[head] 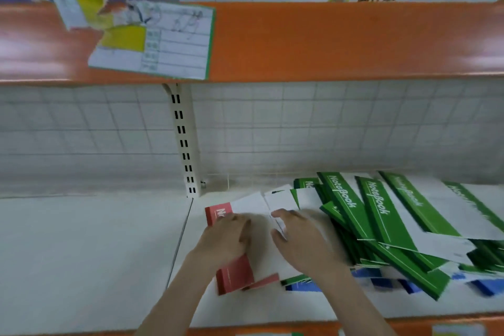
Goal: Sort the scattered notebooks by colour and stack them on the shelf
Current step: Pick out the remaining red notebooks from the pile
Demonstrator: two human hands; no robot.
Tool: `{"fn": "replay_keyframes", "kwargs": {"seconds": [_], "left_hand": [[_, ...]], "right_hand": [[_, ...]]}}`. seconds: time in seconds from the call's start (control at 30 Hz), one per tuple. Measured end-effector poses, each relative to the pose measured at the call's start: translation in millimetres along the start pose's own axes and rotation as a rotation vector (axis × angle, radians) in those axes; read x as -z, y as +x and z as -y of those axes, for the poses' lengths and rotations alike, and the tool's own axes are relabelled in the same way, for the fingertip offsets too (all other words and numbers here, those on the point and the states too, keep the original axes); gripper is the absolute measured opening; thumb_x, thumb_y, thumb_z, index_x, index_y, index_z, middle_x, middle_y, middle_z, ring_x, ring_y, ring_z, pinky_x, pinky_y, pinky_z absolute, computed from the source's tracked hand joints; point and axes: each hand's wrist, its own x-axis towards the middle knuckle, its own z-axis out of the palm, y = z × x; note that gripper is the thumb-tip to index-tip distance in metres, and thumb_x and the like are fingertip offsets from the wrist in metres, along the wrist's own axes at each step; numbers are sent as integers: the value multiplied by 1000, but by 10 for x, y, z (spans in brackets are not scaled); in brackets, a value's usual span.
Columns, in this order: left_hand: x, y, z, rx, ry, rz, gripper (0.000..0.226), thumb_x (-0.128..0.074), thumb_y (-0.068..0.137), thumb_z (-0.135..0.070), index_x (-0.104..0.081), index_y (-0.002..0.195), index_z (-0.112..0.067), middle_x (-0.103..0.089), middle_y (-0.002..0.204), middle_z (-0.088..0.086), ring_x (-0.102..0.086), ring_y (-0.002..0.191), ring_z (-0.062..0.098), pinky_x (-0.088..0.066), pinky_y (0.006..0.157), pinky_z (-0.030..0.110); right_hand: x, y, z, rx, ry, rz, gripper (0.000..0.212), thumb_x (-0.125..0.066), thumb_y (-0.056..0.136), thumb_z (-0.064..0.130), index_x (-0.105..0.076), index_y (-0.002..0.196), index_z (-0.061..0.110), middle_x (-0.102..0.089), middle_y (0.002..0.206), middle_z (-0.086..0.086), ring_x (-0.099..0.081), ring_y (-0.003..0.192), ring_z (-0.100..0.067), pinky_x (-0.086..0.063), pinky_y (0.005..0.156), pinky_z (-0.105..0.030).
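Red-spined notebooks (pixel 235 274) lie in a small stack on the white shelf (pixel 95 254), just right of the shelf seam. My left hand (pixel 226 237) rests on top of this stack, fingers curled over its cover. My right hand (pixel 300 237) pinches the edge of a white-covered notebook (pixel 281 200) beside the red stack. To the right, several green-spined notebooks (pixel 381 221) lie fanned in a loose pile. Blue notebooks (pixel 381 281) peek out from under the green ones near the front edge.
An orange upper shelf (pixel 327 41) hangs overhead with a price label (pixel 163 41) on its rim. A slotted upright (pixel 185 142) stands at the back against the wire-grid wall. The shelf's left section lies left of the seam. The orange front rim (pixel 409 324) runs along the bottom.
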Motion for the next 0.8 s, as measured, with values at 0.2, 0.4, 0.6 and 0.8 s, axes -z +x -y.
{"fn": "replay_keyframes", "kwargs": {"seconds": [0.2,0.4,0.6,0.8], "left_hand": [[-74,-12,148,-140,-106,18,44,-40,93,-17,-42,136,-24,-41,140,-3,-41,130,22,-39,105,37],[-86,-45,203,-175,-46,63,60,-36,95,-18,-18,149,-37,-9,160,-3,-8,147,20,-8,120,40],[-131,-96,231,213,61,-147,63,-33,96,-51,-25,145,-13,-21,152,17,-23,139,31,-27,111,39],[-195,-69,236,99,-363,-270,53,-57,86,-28,-40,135,-15,-43,132,5,-40,124,28,-36,106,39]], "right_hand": [[-293,-3,248,-27,-106,37,37,-44,92,21,-49,129,18,-56,127,-1,-52,116,-17,-37,105,-33],[-517,-94,323,-118,-344,38,55,-36,95,37,-26,147,24,-21,155,0,-10,146,-18,-1,118,-43],[-631,-225,312,-172,-355,-119,59,-33,77,58,-71,107,26,-68,118,1,-63,112,-17,-31,102,-33],[-661,-250,336,-139,-417,-238,48,-38,78,50,-71,102,26,-70,112,2,-66,107,-18,-47,98,-35]]}}
